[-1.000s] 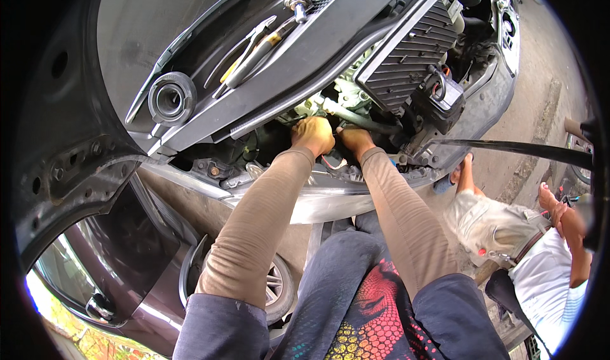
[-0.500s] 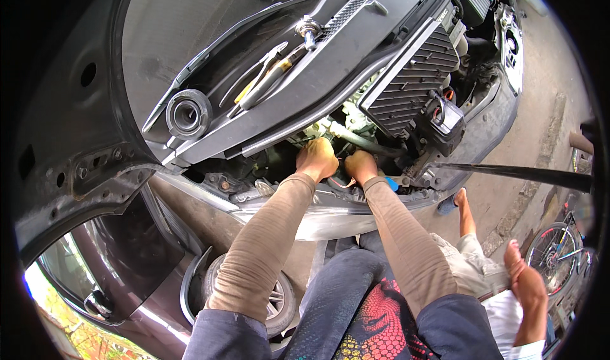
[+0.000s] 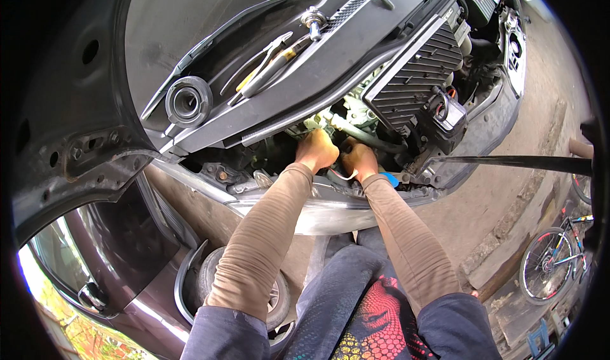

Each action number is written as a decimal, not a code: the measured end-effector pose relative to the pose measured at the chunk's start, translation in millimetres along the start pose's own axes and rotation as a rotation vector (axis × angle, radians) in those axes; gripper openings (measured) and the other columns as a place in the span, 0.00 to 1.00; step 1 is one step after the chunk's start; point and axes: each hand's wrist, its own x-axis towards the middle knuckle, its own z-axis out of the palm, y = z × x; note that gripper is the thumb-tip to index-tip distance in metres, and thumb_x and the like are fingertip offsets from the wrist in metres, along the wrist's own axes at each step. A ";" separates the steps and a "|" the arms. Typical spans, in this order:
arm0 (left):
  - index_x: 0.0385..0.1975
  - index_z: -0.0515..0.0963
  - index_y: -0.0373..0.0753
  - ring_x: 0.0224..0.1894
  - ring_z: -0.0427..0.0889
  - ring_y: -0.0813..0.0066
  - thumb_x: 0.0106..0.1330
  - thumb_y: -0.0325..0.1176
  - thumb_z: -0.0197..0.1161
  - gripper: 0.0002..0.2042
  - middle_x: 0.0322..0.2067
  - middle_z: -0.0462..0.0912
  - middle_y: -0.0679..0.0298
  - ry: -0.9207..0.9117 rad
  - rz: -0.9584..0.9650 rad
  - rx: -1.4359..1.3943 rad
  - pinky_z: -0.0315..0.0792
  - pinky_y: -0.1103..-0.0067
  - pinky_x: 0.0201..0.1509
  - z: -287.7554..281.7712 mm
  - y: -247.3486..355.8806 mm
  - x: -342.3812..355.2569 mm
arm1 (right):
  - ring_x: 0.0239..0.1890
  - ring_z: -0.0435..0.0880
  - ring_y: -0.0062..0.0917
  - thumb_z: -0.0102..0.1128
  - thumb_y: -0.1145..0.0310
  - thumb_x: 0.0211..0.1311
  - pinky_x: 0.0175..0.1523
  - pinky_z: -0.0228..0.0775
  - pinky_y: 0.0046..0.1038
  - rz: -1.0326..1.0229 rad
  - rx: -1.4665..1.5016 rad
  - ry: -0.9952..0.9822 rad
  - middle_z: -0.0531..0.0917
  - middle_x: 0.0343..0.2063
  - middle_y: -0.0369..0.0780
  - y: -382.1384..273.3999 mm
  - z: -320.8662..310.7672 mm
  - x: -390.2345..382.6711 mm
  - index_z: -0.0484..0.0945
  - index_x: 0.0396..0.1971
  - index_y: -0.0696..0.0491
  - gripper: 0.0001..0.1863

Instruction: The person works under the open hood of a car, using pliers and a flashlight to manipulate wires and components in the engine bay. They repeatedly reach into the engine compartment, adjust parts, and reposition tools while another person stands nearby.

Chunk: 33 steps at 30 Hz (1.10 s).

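Reaching low, near side and left of ribbed black panel, left hand and right hand are held narrowly apart; grip is hidden, cannot be told. Same spot is kept since earlier frame; bystander's legs, seen then, are gone from floor nearer than panel. Counted: one pale wire by right wrist, nearer than panel; one bulb, one round black cap, both left of panel.

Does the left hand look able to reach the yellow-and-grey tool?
Probably yes: the yellow-and-grey tool lies in the open along the black panel, nothing seen above it, though the left hand would first have to lift out of the engine bay.
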 end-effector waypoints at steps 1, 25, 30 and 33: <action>0.37 0.83 0.28 0.52 0.82 0.45 0.53 0.29 0.59 0.15 0.44 0.83 0.38 -0.025 -0.018 -0.001 0.76 0.64 0.56 -0.9 -0.2 1.8 | 0.49 0.82 0.49 0.62 0.66 0.53 0.56 0.74 0.41 -0.005 -0.010 -0.025 0.84 0.43 0.55 0.1 -1.2 -0.4 0.83 0.47 0.53 0.20; 0.56 0.72 0.33 0.43 0.79 0.72 0.72 0.37 0.56 0.18 0.48 0.79 0.60 -0.275 0.121 -0.670 0.76 0.74 0.44 -32.3 -19.3 -0.2 | 0.53 0.83 0.45 0.46 0.54 0.73 0.58 0.74 0.41 -0.303 -0.571 -0.258 0.84 0.50 0.47 24.3 11.8 33.1 0.84 0.47 0.53 0.21; 0.41 0.82 0.30 0.38 0.84 0.71 0.66 0.34 0.59 0.13 0.36 0.86 0.56 -0.106 0.182 -0.309 0.76 0.75 0.45 -43.6 -42.1 -9.2 | 0.63 0.74 0.44 0.44 0.47 0.74 0.66 0.64 0.38 -0.010 -0.305 -0.339 0.77 0.60 0.50 14.8 9.3 36.3 0.79 0.55 0.57 0.29; 0.31 0.84 0.31 0.37 0.85 0.61 0.59 0.30 0.60 0.09 0.32 0.86 0.48 -0.038 0.217 -0.102 0.76 0.71 0.46 -28.8 -42.8 -12.4 | 0.64 0.73 0.43 0.43 0.47 0.74 0.67 0.62 0.37 -0.010 -0.254 -0.375 0.76 0.59 0.52 14.5 8.4 38.0 0.78 0.55 0.59 0.30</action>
